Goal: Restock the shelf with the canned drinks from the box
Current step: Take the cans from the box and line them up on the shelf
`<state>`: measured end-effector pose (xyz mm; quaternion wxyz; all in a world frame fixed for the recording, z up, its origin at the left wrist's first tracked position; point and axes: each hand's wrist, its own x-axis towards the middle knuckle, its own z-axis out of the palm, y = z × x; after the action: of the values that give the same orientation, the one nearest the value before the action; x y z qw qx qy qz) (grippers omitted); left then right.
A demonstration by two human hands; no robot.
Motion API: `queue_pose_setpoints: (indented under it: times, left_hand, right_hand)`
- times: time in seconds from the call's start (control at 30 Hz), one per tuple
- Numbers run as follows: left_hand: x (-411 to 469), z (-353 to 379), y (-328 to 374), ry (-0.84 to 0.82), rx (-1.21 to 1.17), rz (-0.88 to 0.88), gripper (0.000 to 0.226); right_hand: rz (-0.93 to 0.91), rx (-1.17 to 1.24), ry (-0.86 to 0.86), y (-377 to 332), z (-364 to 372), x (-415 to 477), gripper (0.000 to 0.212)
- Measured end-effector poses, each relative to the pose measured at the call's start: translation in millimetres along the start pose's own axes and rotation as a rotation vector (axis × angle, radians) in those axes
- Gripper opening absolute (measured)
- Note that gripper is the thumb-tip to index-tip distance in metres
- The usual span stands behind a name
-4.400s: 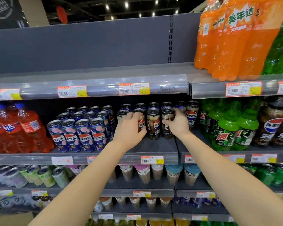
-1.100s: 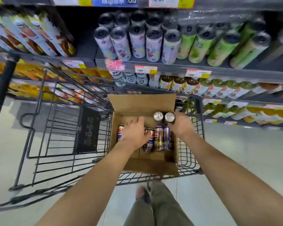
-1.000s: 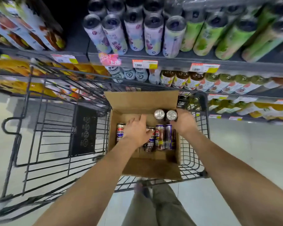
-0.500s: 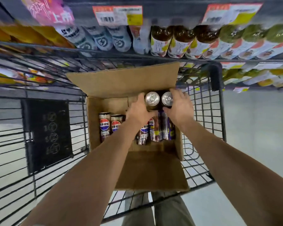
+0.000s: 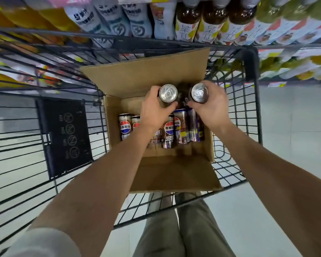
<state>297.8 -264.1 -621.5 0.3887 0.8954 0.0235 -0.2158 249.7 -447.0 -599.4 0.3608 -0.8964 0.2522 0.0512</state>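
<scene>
Head cam looks straight down into a wire cart (image 5: 250, 58) w/ an open cardboard box (image 5: 143, 75) sitting in it, flaps folded out front and back. From where I stand, the person's left hand (image 5: 154, 112) is wrapped round an upright can (image 5: 168, 93): thumb on the near side, fingers curled round the far side, silver top w/ pull tab facing up. The right hand (image 5: 211, 108) grips a second can (image 5: 199, 92) the same way. The two held cans sit side by side w/ a small gap between them, over the far part of the box, higher than the rest of the stock. Can't tell if their bases touch anything below.

Under the wrists, the loose cans (image 5: 167, 132) lie in a row on the box bottom, approx. side-on, dark labels w/ a red-white-blue round logo facing up. Two are left of the left wrist, the others between and below both wrists.

On the cart's left side hangs a black panel (image 5: 63, 134) w/ round symbols. Beyond the cart, rows of bottles (image 5: 187, 25) fill the low shelf levels, mostly blurred. Olive trousers (image 5: 183, 229) show below the cart, a pale sleeve (image 5: 41, 243) at the left arm's near end, and light floor (image 5: 285, 127) to the right.
</scene>
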Motion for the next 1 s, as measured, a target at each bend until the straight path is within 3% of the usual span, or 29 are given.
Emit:
queue_pose_setpoints:
  times: [0.2,0.33,0.53,0.7,1.0]
  left_hand:
    - [-34,-76,39,0.082,-0.097,0.049,0.052]
    - [-59,-123,70,0.13,-0.156,0.188,0.051]
    - [-95,-190,133,0.078,-0.222,0.34,0.051]
    - [-131,-227,189,0.058,-0.254,0.451,0.046]
    - [-190,-256,294,0.027,-0.184,0.685,0.06]
  right_hand:
    - [0.067,0.428,0.002,-66,-57,-34,0.066]
    - [0.055,0.625,0.073,-117,-98,-55,0.064]
    - [0.01,0.895,0.184,-183,-162,-94,0.041]
    - [-0.08,0.885,0.221,-224,-213,-130,0.051]
    - [-0.256,0.791,0.303,-235,-326,-178,0.054]
